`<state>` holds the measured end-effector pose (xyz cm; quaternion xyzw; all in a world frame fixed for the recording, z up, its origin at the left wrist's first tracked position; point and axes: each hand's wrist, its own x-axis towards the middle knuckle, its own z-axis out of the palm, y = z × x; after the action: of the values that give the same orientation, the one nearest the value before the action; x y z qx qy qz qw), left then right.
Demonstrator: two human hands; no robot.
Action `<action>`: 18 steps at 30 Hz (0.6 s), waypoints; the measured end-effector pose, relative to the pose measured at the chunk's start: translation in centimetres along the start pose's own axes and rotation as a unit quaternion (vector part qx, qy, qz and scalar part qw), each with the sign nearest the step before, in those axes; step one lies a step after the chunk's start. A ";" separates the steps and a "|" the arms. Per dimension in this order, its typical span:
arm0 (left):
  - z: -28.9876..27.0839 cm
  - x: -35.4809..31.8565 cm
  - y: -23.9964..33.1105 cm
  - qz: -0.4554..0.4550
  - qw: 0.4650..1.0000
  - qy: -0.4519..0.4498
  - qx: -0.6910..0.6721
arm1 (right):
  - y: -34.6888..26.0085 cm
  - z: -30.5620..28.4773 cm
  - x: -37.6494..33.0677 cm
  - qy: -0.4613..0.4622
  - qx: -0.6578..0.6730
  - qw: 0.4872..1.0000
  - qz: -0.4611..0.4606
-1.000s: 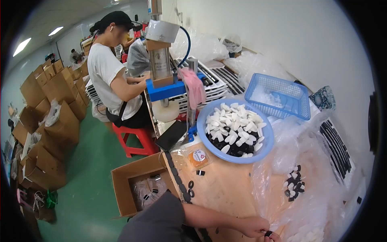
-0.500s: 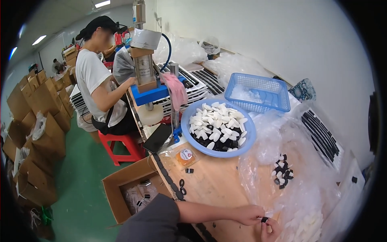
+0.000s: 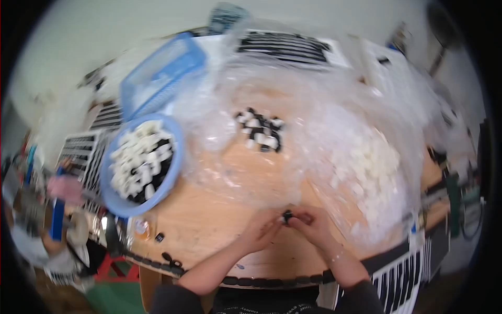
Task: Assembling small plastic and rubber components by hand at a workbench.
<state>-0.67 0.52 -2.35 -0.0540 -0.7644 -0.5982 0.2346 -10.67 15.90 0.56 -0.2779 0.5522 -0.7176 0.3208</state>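
Ok so both hands are meeting over the near edge of the wooden table (image 3: 204, 235), fingertips to fingertips, with a small black piece (image 3: 286, 215) pinched between them. The left hand (image 3: 263, 229) comes in from the left and the right hand (image 3: 311, 226) from the other side, thumb and fingers closed in on it, so basically no gap in either grip. It's pretty blurry, so I can't tell which fingertip is pressing where. Just beyond the hands there's a loose pile of black and white pieces (image 3: 260, 130) on the wood, with clear plastic sheeting (image 3: 209, 131) bunched around it. Over on the right, a heap of white pieces (image 3: 374, 178) sits among more of the plastic. On the left is a round blue basin (image 3: 118, 205) full of white bits, black ones showing along its right side, and a blue basket (image 3: 175, 65) right behind it. Near the basin there's an orange packet (image 3: 141, 228) plus 1 loose black part (image 3: 159, 237) just beside it.
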 end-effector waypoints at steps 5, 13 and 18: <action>-0.9 0.7 2.4 -0.035 0.999 -0.031 0.015 | 0.5 -0.3 0.2 -0.052 -0.081 0.993 -0.066; -0.9 1.0 1.8 -0.031 0.999 -0.021 0.024 | -0.5 -0.8 0.5 -0.066 -0.053 0.994 -0.063; -1.0 1.1 1.6 -0.073 0.997 -0.026 -0.028 | 0.2 -0.6 0.9 -0.068 0.148 0.985 0.053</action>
<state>-0.77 -0.16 -0.29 -0.0200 -0.7552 -0.6332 0.1681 -11.71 15.56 0.25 -0.2458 0.4306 -0.7526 0.4333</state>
